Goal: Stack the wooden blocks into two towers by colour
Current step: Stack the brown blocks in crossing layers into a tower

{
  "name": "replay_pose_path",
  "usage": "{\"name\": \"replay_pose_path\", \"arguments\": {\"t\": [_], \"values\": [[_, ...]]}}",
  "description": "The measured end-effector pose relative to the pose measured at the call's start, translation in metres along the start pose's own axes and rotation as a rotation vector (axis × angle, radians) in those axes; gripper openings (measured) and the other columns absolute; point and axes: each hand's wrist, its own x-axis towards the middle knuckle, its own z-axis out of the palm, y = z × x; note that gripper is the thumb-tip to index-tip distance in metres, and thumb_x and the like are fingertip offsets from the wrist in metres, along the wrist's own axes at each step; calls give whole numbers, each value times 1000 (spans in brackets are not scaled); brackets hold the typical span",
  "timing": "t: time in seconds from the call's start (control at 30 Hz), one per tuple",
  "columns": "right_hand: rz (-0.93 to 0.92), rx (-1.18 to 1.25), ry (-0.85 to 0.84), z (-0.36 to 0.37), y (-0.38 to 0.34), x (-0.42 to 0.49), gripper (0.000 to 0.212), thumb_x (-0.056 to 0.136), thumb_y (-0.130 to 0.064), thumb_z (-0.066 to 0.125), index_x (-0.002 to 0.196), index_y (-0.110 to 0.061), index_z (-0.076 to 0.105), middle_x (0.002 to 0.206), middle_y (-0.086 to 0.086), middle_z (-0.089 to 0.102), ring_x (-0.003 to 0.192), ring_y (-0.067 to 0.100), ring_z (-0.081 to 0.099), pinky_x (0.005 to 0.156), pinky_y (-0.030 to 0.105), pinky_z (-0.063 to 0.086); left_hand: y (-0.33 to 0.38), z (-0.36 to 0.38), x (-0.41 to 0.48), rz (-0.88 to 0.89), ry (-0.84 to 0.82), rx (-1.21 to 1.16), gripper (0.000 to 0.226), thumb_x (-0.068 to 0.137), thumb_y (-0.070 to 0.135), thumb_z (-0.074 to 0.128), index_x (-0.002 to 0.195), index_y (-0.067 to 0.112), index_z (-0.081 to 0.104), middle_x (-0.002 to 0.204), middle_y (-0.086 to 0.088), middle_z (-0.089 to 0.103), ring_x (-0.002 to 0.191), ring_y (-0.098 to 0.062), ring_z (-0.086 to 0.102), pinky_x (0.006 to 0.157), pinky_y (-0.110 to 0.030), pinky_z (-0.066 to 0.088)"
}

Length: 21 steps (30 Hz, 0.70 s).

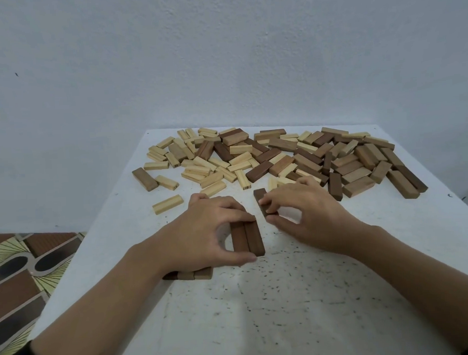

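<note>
Nearest, a row of three brown blocks (189, 275) lies on the surface (288, 310), partly under the wrist. Just beyond, left hand (203, 233) w/ fingers clamped round two dark blocks (247, 239) laid side by side. Right hand (308, 214) pinches a third dark block (261, 201) beside them. Far back, mixed pile (280, 158) lies unsorted. No pale tower yet, so approx. everything's left.

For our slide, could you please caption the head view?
Left hand holds two dark blocks; right hand pinches a third dark block.
</note>
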Motion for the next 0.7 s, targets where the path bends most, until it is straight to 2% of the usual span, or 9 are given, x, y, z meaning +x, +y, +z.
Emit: {"name": "replay_pose_path", "arguments": {"t": [0.13, 0.27, 0.33, 0.43, 0.53, 0.6, 0.7], "values": [[-35, 136, -33, -8, -9, -17, 16, 88, -33, 75, 96, -20, 77, 110, -17, 73, 109, -2, 64, 95, 42, 48, -2, 0, 0, -7, 24, -22, 70, 73, 80, 67, 128, 37, 65, 120, 24, 53, 115, 0, 52, 104, -38, 36], [16, 271, -66, -10, -20, -19, 33, 82, -38, 82, 110, -20, 76, 112, -13, 71, 110, 6, 65, 90, 34, 56, -2, -3, 2, -9, 25, -47, 72, 71, 77, 74, 128, 35, 61, 117, 28, 55, 114, 5, 51, 99, -32, 36], [34, 283, -70, -12, -21, -17, 47, 78, -46, 84, 118, -25, 73, 120, -15, 65, 118, 8, 59, 96, 33, 53, -1, -3, 2, -15, 18, -31, 76, 69, 78, 75, 132, 37, 58, 119, 31, 55, 114, 11, 49, 98, -29, 32], [97, 195, -146, -14, -17, -17, 69, 70, -66, 80, 132, -42, 60, 131, -27, 52, 131, -2, 41, 106, 28, 34, 0, -6, 0, -46, 0, -29, 86, 65, 82, 74, 138, 41, 53, 126, 33, 54, 119, 13, 45, 102, -32, 28], [183, 135, -234, -15, -15, -19, 85, 66, -70, 80, 142, -43, 51, 136, -32, 43, 133, -11, 30, 109, 23, 24, -2, -10, -2, -71, -7, -32, 85, 63, 83, 73, 136, 44, 54, 126, 35, 54, 120, 11, 44, 103, -36, 29], [189, 112, -247, -13, -17, -16, 86, 67, -68, 79, 143, -39, 52, 136, -29, 45, 130, -9, 32, 107, 20, 24, -3, -10, -2, -86, -6, -34, 85, 63, 83, 73, 137, 44, 54, 130, 34, 54, 121, 13, 42, 105, -35, 28], [180, 141, -237, -10, -20, -12, 76, 69, -62, 82, 136, -32, 60, 129, -21, 56, 120, -5, 44, 98, 14, 34, 0, -9, 0, -72, 12, -44, 82, 65, 77, 75, 136, 40, 57, 130, 32, 55, 120, 18, 41, 106, -29, 29]]}}
